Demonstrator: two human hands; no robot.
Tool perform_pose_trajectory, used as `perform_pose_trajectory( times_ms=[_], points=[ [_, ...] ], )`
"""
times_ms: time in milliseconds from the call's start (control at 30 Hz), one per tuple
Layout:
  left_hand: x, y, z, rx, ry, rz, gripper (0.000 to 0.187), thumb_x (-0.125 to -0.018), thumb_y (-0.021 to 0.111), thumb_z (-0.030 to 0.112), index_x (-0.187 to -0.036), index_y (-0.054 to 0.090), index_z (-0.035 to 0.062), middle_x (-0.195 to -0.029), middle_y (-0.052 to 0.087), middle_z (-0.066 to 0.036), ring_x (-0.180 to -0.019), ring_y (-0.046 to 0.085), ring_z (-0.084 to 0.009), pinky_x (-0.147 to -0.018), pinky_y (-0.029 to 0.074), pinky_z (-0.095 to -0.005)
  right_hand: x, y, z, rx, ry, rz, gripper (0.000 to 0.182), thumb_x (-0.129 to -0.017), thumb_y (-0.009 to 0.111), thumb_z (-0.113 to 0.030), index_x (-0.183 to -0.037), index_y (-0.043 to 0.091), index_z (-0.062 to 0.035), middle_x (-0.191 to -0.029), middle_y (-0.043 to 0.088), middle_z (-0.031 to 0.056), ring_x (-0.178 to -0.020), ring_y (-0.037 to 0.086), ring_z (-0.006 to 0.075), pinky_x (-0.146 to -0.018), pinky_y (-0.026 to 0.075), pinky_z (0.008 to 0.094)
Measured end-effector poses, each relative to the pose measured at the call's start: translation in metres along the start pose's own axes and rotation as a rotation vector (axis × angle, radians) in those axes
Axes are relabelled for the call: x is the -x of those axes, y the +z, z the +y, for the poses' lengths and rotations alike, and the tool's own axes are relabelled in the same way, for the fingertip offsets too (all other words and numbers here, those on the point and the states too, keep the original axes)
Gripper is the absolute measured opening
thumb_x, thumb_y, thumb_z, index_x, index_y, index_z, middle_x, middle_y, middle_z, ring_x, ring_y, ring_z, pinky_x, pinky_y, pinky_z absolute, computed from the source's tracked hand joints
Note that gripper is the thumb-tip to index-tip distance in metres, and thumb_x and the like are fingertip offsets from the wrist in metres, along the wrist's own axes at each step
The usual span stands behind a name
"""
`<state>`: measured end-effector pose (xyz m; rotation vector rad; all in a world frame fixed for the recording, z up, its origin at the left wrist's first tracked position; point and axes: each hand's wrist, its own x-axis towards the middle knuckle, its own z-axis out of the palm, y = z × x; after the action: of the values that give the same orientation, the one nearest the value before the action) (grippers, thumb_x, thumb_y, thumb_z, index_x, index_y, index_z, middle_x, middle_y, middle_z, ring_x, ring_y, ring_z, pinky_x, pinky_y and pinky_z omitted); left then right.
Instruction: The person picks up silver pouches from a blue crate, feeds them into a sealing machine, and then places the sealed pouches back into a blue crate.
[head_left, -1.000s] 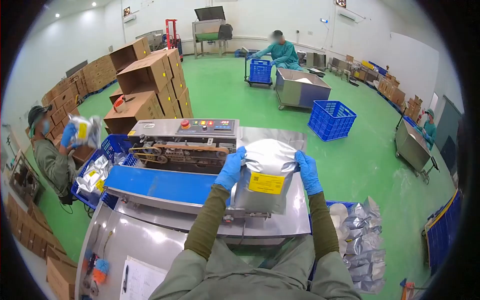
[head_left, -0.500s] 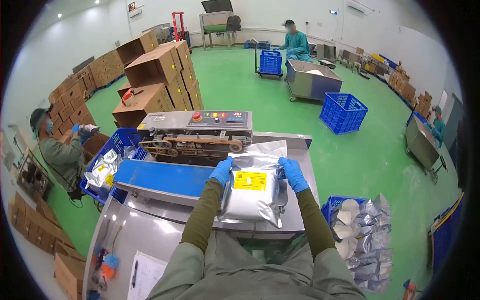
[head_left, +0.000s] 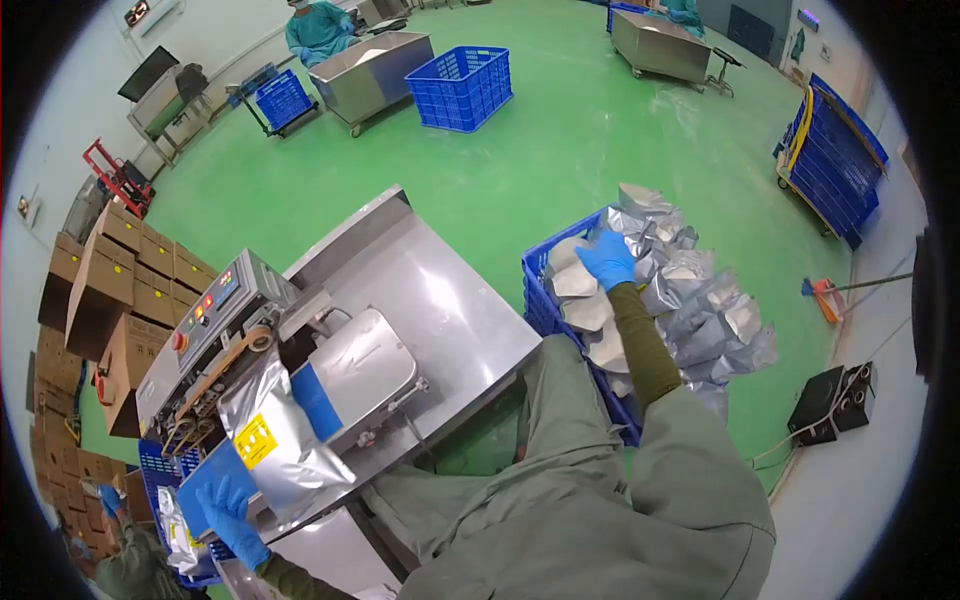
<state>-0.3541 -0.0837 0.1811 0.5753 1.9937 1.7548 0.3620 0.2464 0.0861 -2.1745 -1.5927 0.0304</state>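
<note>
Left hand (head_left: 228,515) spread beside bag (head_left: 285,450); right hand (head_left: 608,262) at pouches (head_left: 695,335), grip unclear. Likely pickup step; calls for single-pouch pinch.

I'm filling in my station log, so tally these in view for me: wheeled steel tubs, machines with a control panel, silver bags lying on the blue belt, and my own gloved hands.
Wheeled steel tubs: 2
Control-panel machine: 1
Silver bag on the blue belt: 1
Your gloved hands, left hand and right hand: 2
Total: 6
</note>
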Motion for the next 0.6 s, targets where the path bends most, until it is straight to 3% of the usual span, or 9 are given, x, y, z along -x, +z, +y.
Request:
perform_pose_trajectory(
  times_ms=[67, 133, 267, 300, 367, 433, 467, 533, 600],
  points=[
    [0.015, 0.007, 0.011, -0.074, 0.079, 0.092, 0.046, -0.091, 0.042, 0.046, -0.124, 0.051, 0.0154, -0.109, 0.061, -0.008, -0.077, 0.059, -0.0146, -0.067, 0.047, -0.0269, -0.016, 0.016, 0.038, 0.056, 0.018, 0.003, 0.039, -0.075, 0.059, -0.035, -0.089, 0.066, 0.0001, -0.094, 0.063, 0.0241, -0.09, 0.061, 0.0383, -0.077, 0.05, 0.0448],
    [0.026, 0.022, 0.023, -0.121, 0.121, 0.012, 0.045, -0.09, 0.043, 0.044, -0.123, 0.052, 0.0147, -0.108, 0.061, -0.008, -0.073, 0.059, -0.014, -0.063, 0.047, -0.0251, -0.05, 0.076, 0.085, 0.101, 0.048, -0.261, 0.039, -0.075, 0.054, -0.034, -0.093, 0.066, -0.0009, -0.094, 0.063, 0.0232, -0.088, 0.062, 0.0374, -0.081, 0.049, 0.044],
    [0.094, 0.101, 0.093, -0.114, 0.263, -0.31, 0.057, -0.091, 0.045, 0.04, -0.138, 0.033, 0.011, -0.117, 0.057, -0.015, -0.058, 0.061, -0.0148, -0.046, 0.046, -0.0189, -0.059, 0.017, -0.007, 0.048, -0.166, -0.209, 0.029, -0.074, 0.048, -0.025, -0.071, 0.069, -0.0044, -0.078, 0.065, 0.0189, -0.073, 0.062, 0.0357, -0.072, 0.05, 0.0433],
    [0.093, 0.109, 0.089, -0.111, 0.253, -0.366, 0.054, -0.097, 0.031, 0.036, -0.144, 0.019, 0.0124, -0.123, 0.054, -0.018, -0.049, 0.057, -0.0116, -0.04, 0.042, -0.0143, -0.056, -0.009, -0.038, 0.062, -0.289, -0.224, 0.031, -0.075, 0.049, -0.028, -0.072, 0.068, -0.0042, -0.077, 0.064, 0.0197, -0.074, 0.062, 0.036, -0.071, 0.05, 0.0435],
    [0.102, 0.132, 0.112, -0.106, 0.246, -0.581, 0.042, -0.098, 0.028, 0.035, -0.13, 0.037, 0.0087, -0.102, 0.064, -0.017, -0.041, 0.049, -0.0063, -0.034, 0.033, -0.014, -0.044, -0.081, -0.102, -0.026, -0.485, -0.214, 0.034, -0.077, 0.048, -0.031, -0.068, 0.067, -0.0039, -0.072, 0.063, 0.0196, -0.069, 0.061, 0.0363, -0.068, 0.049, 0.0445],
    [0.093, 0.172, 0.102, 0.006, 0.441, -0.591, 0.019, -0.095, 0.046, 0.029, -0.093, 0.05, 0.0095, -0.076, 0.06, -0.006, -0.053, 0.053, -0.0085, -0.044, 0.039, -0.019, -0.041, -0.134, -0.151, -0.211, -0.637, -0.148, 0.036, -0.077, 0.048, -0.031, -0.062, 0.065, -0.0032, -0.062, 0.061, 0.0172, -0.06, 0.059, 0.0332, -0.063, 0.048, 0.0432],
    [0.118, 0.188, 0.133, -0.187, 0.211, -0.6, 0.016, -0.093, 0.051, 0.024, -0.086, 0.048, 0.0093, -0.075, 0.059, -0.004, -0.057, 0.055, -0.0095, -0.049, 0.042, -0.0208, -0.038, -0.159, -0.172, -0.296, -0.718, -0.108, 0.036, -0.078, 0.049, -0.031, -0.061, 0.064, -0.0025, -0.057, 0.06, 0.0157, -0.057, 0.059, 0.03, -0.06, 0.048, 0.0412],
    [0.118, 0.227, 0.118, -0.077, 0.216, -0.81, 0.02, -0.089, 0.057, 0.024, -0.085, 0.048, 0.0062, -0.072, 0.057, -0.003, -0.06, 0.053, -0.0098, -0.056, 0.046, -0.0252, -0.026, -0.207, -0.206, -0.526, -0.702, -0.145, 0.034, -0.078, 0.051, -0.029, -0.062, 0.064, -0.0017, -0.057, 0.06, 0.0134, -0.054, 0.058, 0.0245, -0.056, 0.047, 0.0367],
    [0.123, 0.26, 0.124, -0.159, 0.53, -0.95, 0.034, -0.088, 0.057, 0.027, -0.109, 0.05, 0.0005, -0.106, 0.058, -0.012, -0.098, 0.057, -0.0183, -0.084, 0.046, -0.0297, -0.006, -0.253, -0.239, -0.753, -0.69, -0.202, 0.033, -0.078, 0.052, -0.027, -0.063, 0.064, -0.0009, -0.056, 0.06, 0.011, -0.052, 0.057, 0.0191, -0.053, 0.046, 0.0322]
  ],
)
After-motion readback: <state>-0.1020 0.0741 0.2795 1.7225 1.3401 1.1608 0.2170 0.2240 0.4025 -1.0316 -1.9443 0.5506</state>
